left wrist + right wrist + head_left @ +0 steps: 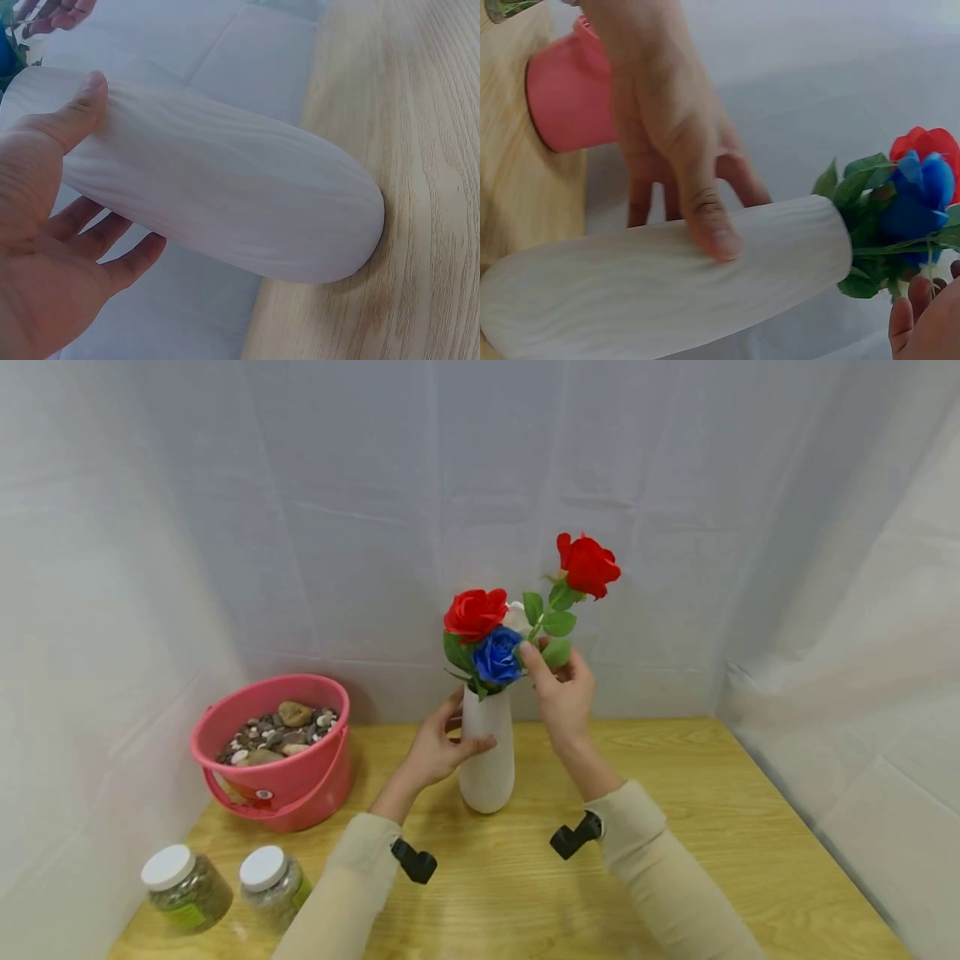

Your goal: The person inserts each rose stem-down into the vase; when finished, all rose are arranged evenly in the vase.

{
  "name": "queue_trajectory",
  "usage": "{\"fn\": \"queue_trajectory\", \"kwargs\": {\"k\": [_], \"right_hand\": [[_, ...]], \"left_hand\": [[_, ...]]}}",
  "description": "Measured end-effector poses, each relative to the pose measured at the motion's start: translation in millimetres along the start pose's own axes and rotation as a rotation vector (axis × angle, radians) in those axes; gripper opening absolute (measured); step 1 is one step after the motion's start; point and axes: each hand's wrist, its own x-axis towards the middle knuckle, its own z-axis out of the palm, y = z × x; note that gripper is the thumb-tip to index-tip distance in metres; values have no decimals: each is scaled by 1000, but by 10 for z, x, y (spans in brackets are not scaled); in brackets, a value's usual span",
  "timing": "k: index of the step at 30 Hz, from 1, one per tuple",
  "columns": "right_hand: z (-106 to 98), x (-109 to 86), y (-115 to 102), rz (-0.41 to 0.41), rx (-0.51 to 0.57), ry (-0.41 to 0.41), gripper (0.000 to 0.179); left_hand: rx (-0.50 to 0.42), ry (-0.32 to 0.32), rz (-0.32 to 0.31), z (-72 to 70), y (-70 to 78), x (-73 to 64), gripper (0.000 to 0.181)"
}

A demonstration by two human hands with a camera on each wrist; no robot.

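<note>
A tall white vase (pixel 489 760) with a rippled surface stands upright on the table. My left hand (pixel 438 745) grips its upper part, thumb across the front and fingers behind. Out of its mouth rise a red rose (pixel 476 614), a blue rose (pixel 498 656) and a white flower (pixel 517 617), partly hidden behind them. Right of the mouth, my right hand (pixel 564 693) pinches the green stem of another red rose (pixel 588 565), which leans up to the right. In the right wrist view, that hand's fingertips (pixel 901 319) are close beside the vase mouth.
Left of the vase stands a pink bucket (pixel 315 793) holding stones and pebbles (pixel 288 731). Two white-lidded jars, one at the far left (pixel 191 893) and one nearer my left sleeve (pixel 276 889), are at the front left. White sheeting (pixel 360 527) surrounds the wooden table (pixel 675 793).
</note>
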Motion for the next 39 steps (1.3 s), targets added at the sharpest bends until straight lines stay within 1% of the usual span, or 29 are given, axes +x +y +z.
{"fn": "queue_trajectory", "kwargs": {"k": [3, 9, 14, 18, 21, 24, 26, 32, 39], "right_hand": [[-7, 79, -56, 23, -45, 42, 33], [-9, 183, -123, 51, -47, 46, 32], [-11, 189, -137, 54, -57, 55, 30], [-14, 176, -104, 51, -86, 47, 27], [-11, 163, -50, 68, -133, 38, 25], [1, 151, -1, 93, -152, 34, 24], [10, 146, 12, 96, -158, 26, 24], [32, 152, -6, 67, -142, 0, 23], [55, 180, -77, 90, -194, -23, 24]], "left_hand": [[0, 4, 2, 0, 1, 0, 96], [10, 7, -3, 8, -10, -3, 97], [12, 7, -10, 17, -14, -16, 97], [10, 10, -13, 23, -14, -22, 97], [8, 11, -11, 27, -17, -23, 96], [9, 7, -6, 28, -18, -21, 95], [10, 5, -2, 28, -17, -21, 96], [2, 8, 0, 22, 1, -15, 95], [19, 14, 1, 13, 13, -8, 96]]}}
